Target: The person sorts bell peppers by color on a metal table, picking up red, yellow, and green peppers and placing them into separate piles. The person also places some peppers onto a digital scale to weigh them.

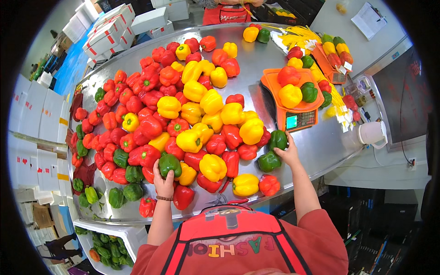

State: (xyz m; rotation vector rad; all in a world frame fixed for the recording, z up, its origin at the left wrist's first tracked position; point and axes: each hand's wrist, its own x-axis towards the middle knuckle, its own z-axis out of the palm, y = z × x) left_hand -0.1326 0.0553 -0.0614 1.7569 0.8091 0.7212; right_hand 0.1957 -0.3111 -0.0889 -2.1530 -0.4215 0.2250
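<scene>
My left hand (164, 184) is closed around a green bell pepper (169, 165) at the near side of a large heap of red and yellow bell peppers (150, 127). Over to the right, my right hand (289, 150) grips another green bell pepper (277, 140), its thumb and fingers on opposite sides. A third green pepper (269, 161) lies just below that one on the metal table (309, 154). Beyond my right hand stands an orange digital scale (282, 118) with a lit display. Its pan carries a red pepper (288, 76), a yellow pepper (290, 96) and a green pepper (309, 92).
Pruning shears (237, 201) with red handles lie at the near edge. A white foam box (134, 233) of green peppers stands below left. Yellow straps (302, 36) and a second orange scale (335, 77) are at far right. A person in a red apron (225, 14) stands opposite.
</scene>
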